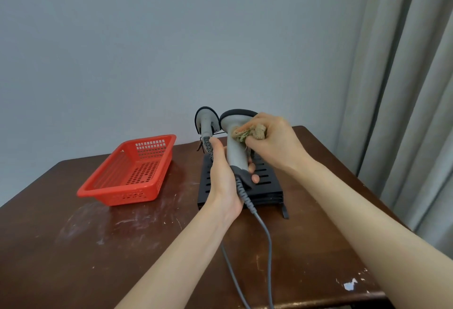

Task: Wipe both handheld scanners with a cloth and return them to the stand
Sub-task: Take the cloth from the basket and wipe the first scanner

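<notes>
Left hand (224, 174) is wrapped around the lower grip of a grey handheld scanner (234, 144), holding it upright above the black slotted stand (266, 179). Right hand (274, 142) pinches a crumpled tan cloth (250, 133) and presses it against the right side of the scanner's neck, just under the dark-rimmed head. The scanner's coiled grey cable (259, 225) runs from the handle base toward the near table edge. The 2nd scanner (206, 122) sits at the far left of the stand, head up, just left of the held one; whether they touch cannot be told. An orange perforated basket (130, 174) stands left of the stand, on the scuffed brown table (73, 247).
</notes>
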`<state>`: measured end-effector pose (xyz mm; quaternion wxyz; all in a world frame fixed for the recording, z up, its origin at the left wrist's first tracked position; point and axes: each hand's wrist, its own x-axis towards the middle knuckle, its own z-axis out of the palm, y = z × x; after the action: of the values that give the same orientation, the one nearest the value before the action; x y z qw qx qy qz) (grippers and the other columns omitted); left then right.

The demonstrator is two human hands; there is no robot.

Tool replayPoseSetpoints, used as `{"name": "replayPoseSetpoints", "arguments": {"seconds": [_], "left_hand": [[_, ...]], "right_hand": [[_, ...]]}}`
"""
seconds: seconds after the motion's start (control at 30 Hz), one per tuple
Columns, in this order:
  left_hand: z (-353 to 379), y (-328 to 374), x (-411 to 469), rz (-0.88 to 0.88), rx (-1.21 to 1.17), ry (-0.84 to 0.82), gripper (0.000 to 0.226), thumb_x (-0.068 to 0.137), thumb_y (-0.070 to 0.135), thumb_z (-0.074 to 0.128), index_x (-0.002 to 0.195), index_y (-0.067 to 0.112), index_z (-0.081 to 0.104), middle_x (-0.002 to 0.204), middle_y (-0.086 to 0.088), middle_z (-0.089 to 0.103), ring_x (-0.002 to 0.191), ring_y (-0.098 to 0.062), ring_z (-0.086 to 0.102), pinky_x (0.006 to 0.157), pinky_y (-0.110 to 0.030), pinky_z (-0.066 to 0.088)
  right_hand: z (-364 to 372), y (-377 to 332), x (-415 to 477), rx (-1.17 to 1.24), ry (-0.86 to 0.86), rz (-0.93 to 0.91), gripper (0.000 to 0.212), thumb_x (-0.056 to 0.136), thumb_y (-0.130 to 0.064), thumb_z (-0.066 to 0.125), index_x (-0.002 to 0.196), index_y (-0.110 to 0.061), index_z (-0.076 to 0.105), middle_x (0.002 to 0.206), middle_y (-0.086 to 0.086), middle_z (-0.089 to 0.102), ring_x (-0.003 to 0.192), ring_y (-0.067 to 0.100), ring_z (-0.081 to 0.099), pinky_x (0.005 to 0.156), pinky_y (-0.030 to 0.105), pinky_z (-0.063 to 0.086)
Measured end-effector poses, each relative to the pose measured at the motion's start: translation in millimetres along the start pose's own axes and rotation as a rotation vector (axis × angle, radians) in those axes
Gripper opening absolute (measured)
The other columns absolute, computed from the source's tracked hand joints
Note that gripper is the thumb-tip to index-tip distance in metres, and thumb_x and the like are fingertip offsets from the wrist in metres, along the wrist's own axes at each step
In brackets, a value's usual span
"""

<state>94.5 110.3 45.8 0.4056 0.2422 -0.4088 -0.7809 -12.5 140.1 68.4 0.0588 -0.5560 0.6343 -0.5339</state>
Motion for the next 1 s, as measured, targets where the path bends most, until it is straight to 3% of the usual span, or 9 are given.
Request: {"name": "replayPoseSetpoints", "arguments": {"seconds": [0.13, 0.2, 0.27, 0.37, 0.43, 0.6, 0.73, 0.87, 1.0], "left_hand": [[-7.0, -1.9, 4.9, 0.058, 0.095, -0.002, 0.066, 0.090, 0.067, 0.028, 0.088, 0.011, 0.063, 0.066, -0.006, 0.060, 0.051, -0.017, 0.051, 0.042, -0.025, 0.039], [-7.5, -2.6, 3.5, 0.070, 0.125, -0.001, 0.066, 0.091, 0.066, 0.026, 0.088, 0.011, 0.063, 0.064, -0.006, 0.059, 0.049, -0.016, 0.049, 0.041, -0.025, 0.038], [-4.8, -4.3, -0.2, 0.058, 0.122, -0.009, 0.064, 0.092, 0.065, 0.025, 0.088, 0.014, 0.063, 0.064, -0.005, 0.053, 0.048, -0.015, 0.042, 0.039, -0.023, 0.034], [-0.3, -5.8, -3.7, 0.034, 0.126, -0.006, 0.059, 0.092, 0.064, 0.026, 0.089, 0.018, 0.062, 0.063, -0.003, 0.046, 0.049, -0.014, 0.038, 0.039, -0.024, 0.030], [-1.2, -6.5, -2.1, 0.034, 0.153, 0.009, 0.057, 0.093, 0.064, 0.025, 0.091, 0.020, 0.062, 0.063, -0.001, 0.053, 0.048, -0.013, 0.044, 0.040, -0.024, 0.032], [-4.3, -7.0, 0.5, 0.080, 0.141, -0.015, 0.067, 0.093, 0.064, 0.023, 0.068, 0.023, 0.071, 0.061, -0.005, 0.053, 0.046, -0.015, 0.042, 0.040, -0.024, 0.033], [-2.4, -8.0, 0.0, 0.051, 0.103, -0.008, 0.063, 0.093, 0.063, 0.026, 0.080, 0.018, 0.068, 0.059, -0.005, 0.050, 0.046, -0.015, 0.038, 0.038, -0.023, 0.031], [0.4, -6.6, 0.7, 0.027, 0.051, -0.010, 0.060, 0.094, 0.061, 0.028, 0.084, 0.013, 0.064, 0.060, -0.005, 0.049, 0.048, -0.014, 0.037, 0.038, -0.023, 0.031], [-3.3, -7.1, 4.9, 0.050, 0.011, -0.030, 0.069, 0.092, 0.064, 0.028, 0.069, 0.016, 0.072, 0.061, -0.006, 0.057, 0.047, -0.016, 0.046, 0.039, -0.024, 0.038]], "right_hand": [[2.8, -6.1, -20.9, 0.182, -0.189, 0.044, 0.012, 0.077, -0.003, 0.061, 0.075, -0.008, 0.072, 0.083, -0.001, 0.060, 0.052, 0.027, 0.064, 0.050, 0.047, 0.056], [1.2, -7.1, -17.8, 0.153, -0.199, 0.025, 0.017, 0.075, -0.006, 0.061, 0.073, -0.017, 0.074, 0.081, -0.008, 0.061, 0.056, 0.027, 0.066, 0.055, 0.050, 0.056], [-1.0, -5.6, -5.7, 0.020, -0.119, -0.021, 0.027, 0.077, -0.009, 0.060, 0.080, -0.031, 0.075, 0.084, -0.012, 0.062, 0.074, 0.021, 0.067, 0.071, 0.048, 0.055], [-2.3, -4.3, 9.2, -0.198, -0.021, -0.010, 0.027, 0.083, -0.013, 0.055, 0.095, -0.030, 0.074, 0.096, -0.003, 0.061, 0.089, 0.021, 0.060, 0.080, 0.045, 0.051], [0.4, -6.1, 9.1, -0.262, -0.030, 0.011, 0.028, 0.086, -0.016, 0.053, 0.100, -0.030, 0.072, 0.100, -0.002, 0.060, 0.092, 0.022, 0.059, 0.080, 0.043, 0.050], [4.2, -13.0, -6.6, -0.135, -0.212, 0.036, 0.018, 0.079, -0.017, 0.054, 0.082, -0.013, 0.071, 0.076, -0.016, 0.058, 0.068, 0.019, 0.067, 0.072, 0.040, 0.054], [2.3, -4.7, 8.4, -0.213, -0.089, 0.032, 0.020, 0.082, -0.014, 0.053, 0.088, -0.007, 0.071, 0.082, -0.018, 0.056, 0.079, 0.005, 0.058, 0.076, 0.036, 0.051], [-1.8, -6.0, 8.3, -0.165, -0.070, 0.009, 0.030, 0.086, -0.013, 0.051, 0.101, -0.029, 0.072, 0.096, -0.005, 0.058, 0.090, 0.020, 0.058, 0.081, 0.041, 0.050], [-1.2, -12.6, -11.1, 0.042, -0.283, 0.071, 0.017, 0.080, -0.009, 0.054, 0.080, -0.014, 0.071, 0.083, -0.004, 0.059, 0.058, 0.033, 0.065, 0.058, 0.053, 0.054]]}}
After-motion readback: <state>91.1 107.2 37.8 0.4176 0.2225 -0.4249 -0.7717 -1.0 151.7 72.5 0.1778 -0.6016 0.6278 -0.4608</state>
